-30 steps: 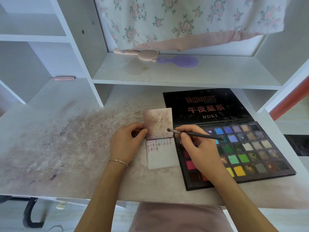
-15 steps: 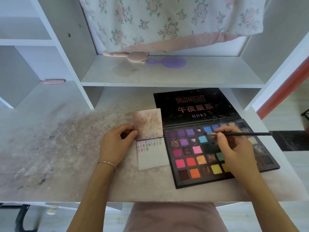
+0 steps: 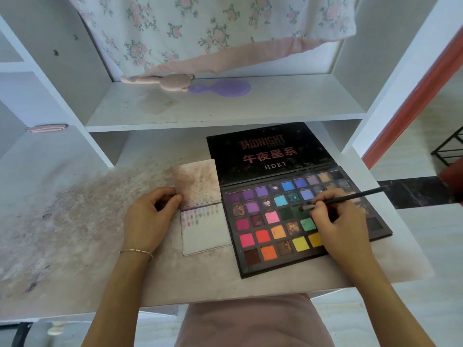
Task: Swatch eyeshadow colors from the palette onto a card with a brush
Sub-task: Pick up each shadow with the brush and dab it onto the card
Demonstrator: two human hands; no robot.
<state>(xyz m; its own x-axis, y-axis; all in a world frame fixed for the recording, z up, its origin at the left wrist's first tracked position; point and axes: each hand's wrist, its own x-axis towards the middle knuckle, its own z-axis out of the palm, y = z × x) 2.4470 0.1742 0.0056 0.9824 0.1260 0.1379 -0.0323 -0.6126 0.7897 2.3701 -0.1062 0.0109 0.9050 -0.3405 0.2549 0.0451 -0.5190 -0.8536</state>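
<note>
We see the open black palette [image 3: 288,221] lying on the desk [image 3: 75,221], its rows of purple, blue, green, pink, orange and yellow pans showing. Our right hand [image 3: 338,221] pinches the thin dark brush [image 3: 350,195], bristles on a dark green pan. Just left, our left hand [image 3: 147,216] pinches the folded card [image 3: 205,231], faint pink swatches along its top.
</note>
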